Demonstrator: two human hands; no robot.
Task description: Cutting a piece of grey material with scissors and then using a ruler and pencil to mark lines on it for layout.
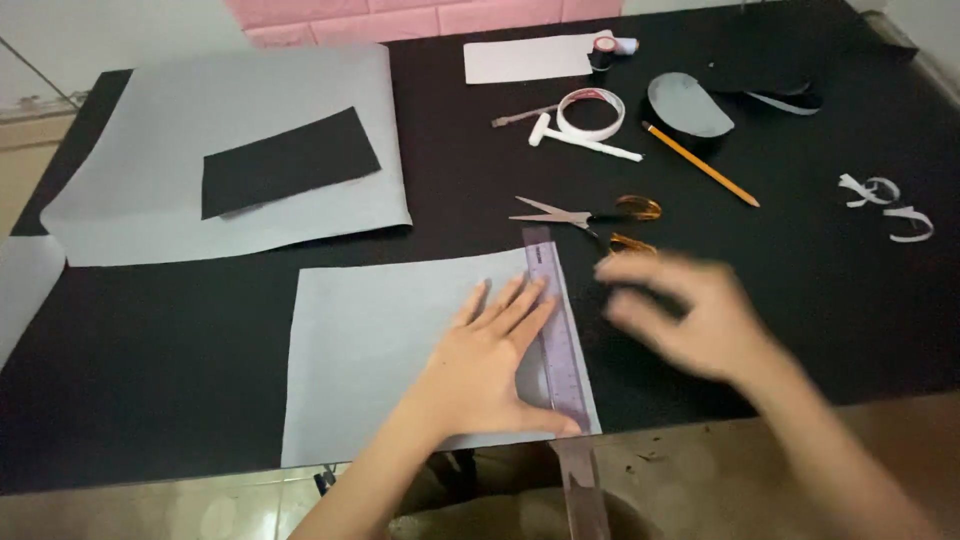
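The left hand [490, 365] lies flat, fingers spread, pressing a pale grey rectangular sheet [380, 350] and the edge of a translucent purple plastic ruler [556, 340] near the front of the black table [800, 300]. The right hand [690, 315], blurred, hovers open and empty just below the orange-handled scissors [600, 218]. A yellow pencil [700, 165] lies farther back.

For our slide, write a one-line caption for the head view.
Left hand presses a clear ruler on grey paper; blurred right hand hovers near scissors.
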